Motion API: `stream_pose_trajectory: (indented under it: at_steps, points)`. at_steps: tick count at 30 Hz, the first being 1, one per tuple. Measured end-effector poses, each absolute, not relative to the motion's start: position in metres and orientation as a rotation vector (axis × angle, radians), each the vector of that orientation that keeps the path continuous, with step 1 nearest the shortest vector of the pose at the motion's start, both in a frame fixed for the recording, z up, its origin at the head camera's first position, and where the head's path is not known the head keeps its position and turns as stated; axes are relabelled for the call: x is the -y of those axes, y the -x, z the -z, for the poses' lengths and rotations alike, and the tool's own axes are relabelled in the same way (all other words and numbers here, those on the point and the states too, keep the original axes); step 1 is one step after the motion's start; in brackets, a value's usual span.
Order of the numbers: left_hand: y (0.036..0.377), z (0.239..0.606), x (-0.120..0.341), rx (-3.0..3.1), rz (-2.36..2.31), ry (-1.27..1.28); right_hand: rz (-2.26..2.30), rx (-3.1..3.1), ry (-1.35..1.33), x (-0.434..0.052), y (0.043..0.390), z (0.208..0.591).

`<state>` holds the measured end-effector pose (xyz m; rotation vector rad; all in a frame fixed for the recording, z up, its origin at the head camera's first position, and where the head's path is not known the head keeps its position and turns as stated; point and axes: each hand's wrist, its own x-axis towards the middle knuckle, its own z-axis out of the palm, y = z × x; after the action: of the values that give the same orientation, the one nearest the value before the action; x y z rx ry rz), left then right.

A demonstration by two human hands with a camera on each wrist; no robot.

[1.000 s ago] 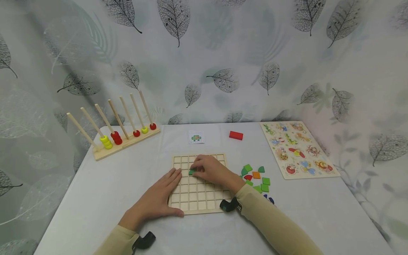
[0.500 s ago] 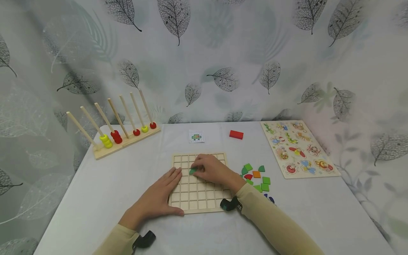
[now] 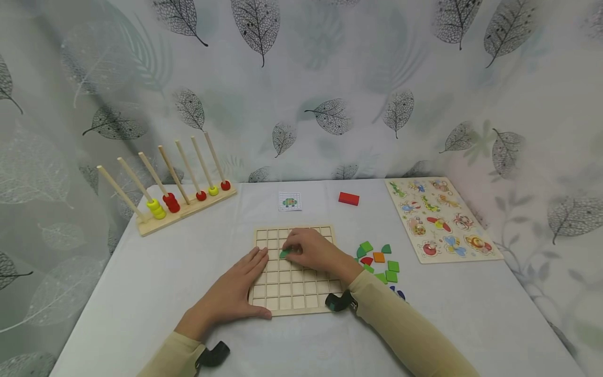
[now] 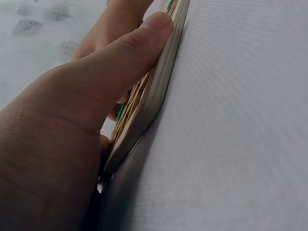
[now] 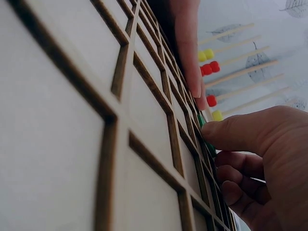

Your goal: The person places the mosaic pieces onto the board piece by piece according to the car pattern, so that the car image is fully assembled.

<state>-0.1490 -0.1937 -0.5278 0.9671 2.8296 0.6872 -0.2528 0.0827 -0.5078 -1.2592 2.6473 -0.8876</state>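
At the near edge of the white cloth-covered table, two cream sleeves are reaching in, each with a small black device strapped at the wrist. Just beyond them a pale wooden grid board is lying flat, its thin slats dividing it into square cells with smooth light bottoms; from the right wrist the slat edges are showing darker brown. Resting against the board's left side, the left hand is lying flat with fingers straight and together on the cloth, its thumb pressing along the board's near rim. Over the upper middle of the board, the right hand is curling its fingers and pinching a small green tile between thumb and fingertips, holding it down on a cell about two rows from the far edge; the hand is covering much of the tile. To the right of the board, well clear of both hands, loose flat pieces in green, orange, red and blue are lying scattered, some square, some quarter-round. Farther right a printed animal peg puzzle is sitting. Farther back a small pattern card and a red block are lying, and at the far left a wooden rack of slanted rods is carrying yellow and red beads before the leaf-printed curtain
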Motion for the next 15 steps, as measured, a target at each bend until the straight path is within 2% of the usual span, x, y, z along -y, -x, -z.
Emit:
stream_pose_trajectory:
  at_steps: [15]
  points:
    - [0.1478,0.5252,0.193,-2.841,-0.693,-0.97,0.891,-2.646,1.235,-0.0857,0.2542,0.5058]
